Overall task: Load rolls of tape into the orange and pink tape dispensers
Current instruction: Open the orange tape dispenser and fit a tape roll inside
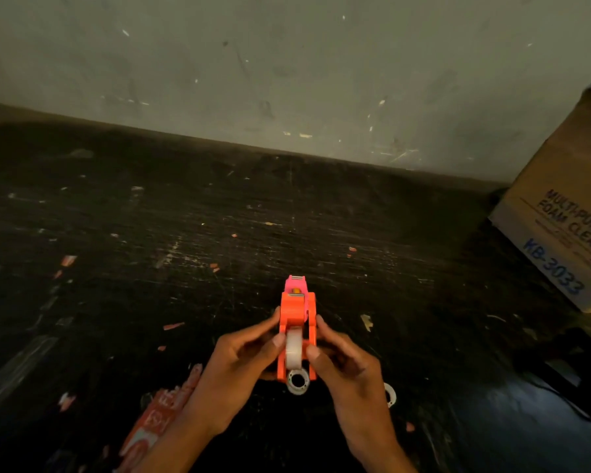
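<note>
Your left hand (244,356) and right hand (343,361) both grip the orange dispenser (296,322) above the dark table (151,233), thumbs pressed on the tape roll (293,351) seated in its cradle. The pink dispenser (297,285) sits just behind it. A second roll (297,382) lies on the table below it. The carton (567,227) at right reads "MULTI-PURP… FOAM CLEANE…" and "KB-3033".
</note>
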The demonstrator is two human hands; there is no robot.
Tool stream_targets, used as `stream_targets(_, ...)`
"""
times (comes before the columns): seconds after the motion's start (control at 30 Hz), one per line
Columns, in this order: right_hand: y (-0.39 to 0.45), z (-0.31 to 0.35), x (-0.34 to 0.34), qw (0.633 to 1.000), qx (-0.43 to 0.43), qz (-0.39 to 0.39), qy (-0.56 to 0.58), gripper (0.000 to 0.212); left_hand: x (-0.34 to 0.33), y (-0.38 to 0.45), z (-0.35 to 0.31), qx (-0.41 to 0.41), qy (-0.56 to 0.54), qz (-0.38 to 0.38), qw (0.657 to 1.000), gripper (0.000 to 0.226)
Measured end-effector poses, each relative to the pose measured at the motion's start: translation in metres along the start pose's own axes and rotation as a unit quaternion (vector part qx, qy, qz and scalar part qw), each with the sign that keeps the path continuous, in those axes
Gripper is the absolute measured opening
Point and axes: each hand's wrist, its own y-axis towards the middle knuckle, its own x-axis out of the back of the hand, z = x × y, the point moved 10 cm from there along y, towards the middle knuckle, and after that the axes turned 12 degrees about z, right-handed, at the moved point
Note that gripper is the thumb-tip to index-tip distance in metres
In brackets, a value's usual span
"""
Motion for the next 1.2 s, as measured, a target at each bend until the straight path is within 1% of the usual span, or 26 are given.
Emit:
stream_targets(0.17,-0.002,0.002,-0.004,1.0,0.02,-0.01,0.021,0.033,-0.004,-0.003,-0.006,-0.021,-0.002,-0.001,1.0,0.042)
stream_targets(0.3,-0.003,0.005,-0.008,0.999,0.031,-0.006,0.002,0.031,-0.007,-0.005,-0.011,-0.042,0.005,-0.004,0.999,0.041)
stream_targets(0.43,-0.003,0.006,-0.008,0.999,0.027,-0.007,-0.015,0.031,-0.008,-0.005,-0.012,-0.045,0.008,0.003,0.999,0.038)
stream_targets(0.57,-0.002,0.011,-0.008,0.999,0.012,0.015,-0.026,0.032,-0.008,-0.007,-0.02,-0.064,0.037,0.008,0.997,0.033)
stream_targets(0.73,-0.001,0.015,-0.009,0.999,0.011,0.024,-0.029,0.032,-0.007,-0.009,-0.031,-0.082,0.078,0.019,0.993,0.036)
stream_targets(0.8,0.001,0.022,-0.006,0.999,0.015,0.026,-0.032,0.029,-0.008,-0.008,-0.033,-0.085,0.083,0.02,0.993,0.037)
stream_targets(0.97,0.005,0.051,-0.002,0.994,0.058,0.021,-0.091,0.03,-0.017,-0.007,-0.039,-0.094,0.093,0.036,0.991,0.039)
stream_targets(1.07,0.002,0.055,-0.005,0.99,0.079,0.003,-0.119,0.024,-0.018,-0.008,-0.044,-0.104,0.106,0.041,0.988,0.039)
stream_targets(1.2,-0.002,0.056,-0.006,0.985,0.089,-0.013,-0.147,0.023,-0.018,-0.009,-0.044,-0.099,0.129,0.05,0.985,0.042)
